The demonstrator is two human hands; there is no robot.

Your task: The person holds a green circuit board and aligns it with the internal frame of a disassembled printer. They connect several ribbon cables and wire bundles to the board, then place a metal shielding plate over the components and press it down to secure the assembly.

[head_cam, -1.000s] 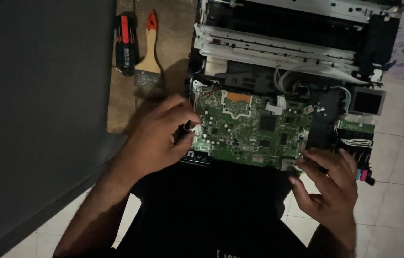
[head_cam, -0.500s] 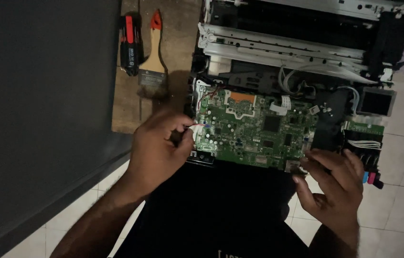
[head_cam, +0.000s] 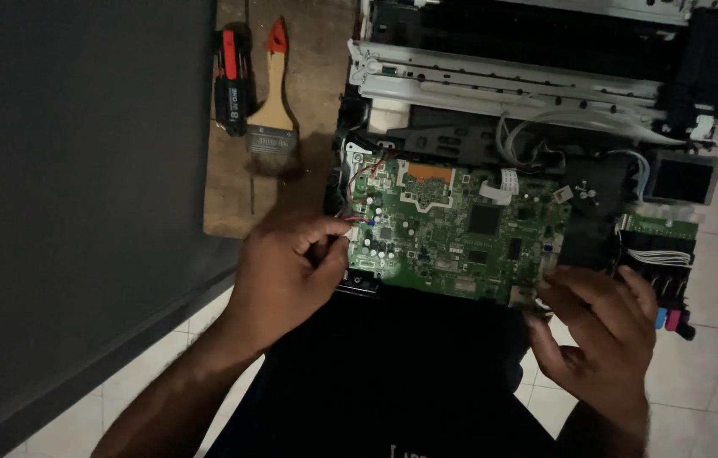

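The circuit board is green and roughly rectangular, studded with small silver capacitors, black chips and white connectors, with an orange patch near its top edge. It lies face up in the opened printer, tilted slightly down to the right. Thin red and white wires run into its left edge. A white ribbon cable sits near its upper middle.

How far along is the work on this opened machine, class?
Done: the cover is off, baring the green circuit board. In hand: the left hand pinches at the red wires on its left edge; the right hand touches its lower right corner. Left: the board sits in the machine; ribbon cable attached.
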